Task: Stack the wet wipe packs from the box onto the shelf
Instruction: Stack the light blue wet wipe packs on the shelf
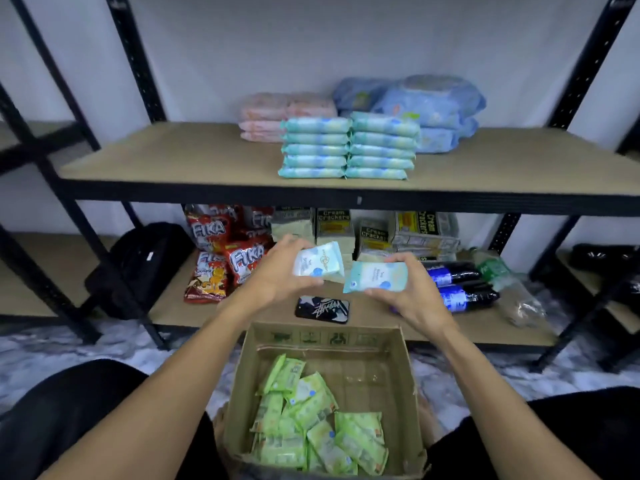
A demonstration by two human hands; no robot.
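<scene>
My left hand (277, 271) grips a pale blue wet wipe pack (318, 260), and my right hand (412, 292) grips a teal wet wipe pack (375, 277). Both are held up above the open cardboard box (405, 393) between my knees. Several green wipe packs (311, 420) lie loose in the box's left half. On the wooden shelf (173, 157) above stand two side-by-side stacks of teal packs (348, 148), several high each.
Pink packs (266, 116) and bulky blue packs (433, 105) sit behind the stacks. The lower shelf holds red snack bags (225, 251), cracker boxes (374, 230), dark bottles (457, 282) and a black phone (322, 309). A black bag (138, 265) leans at left.
</scene>
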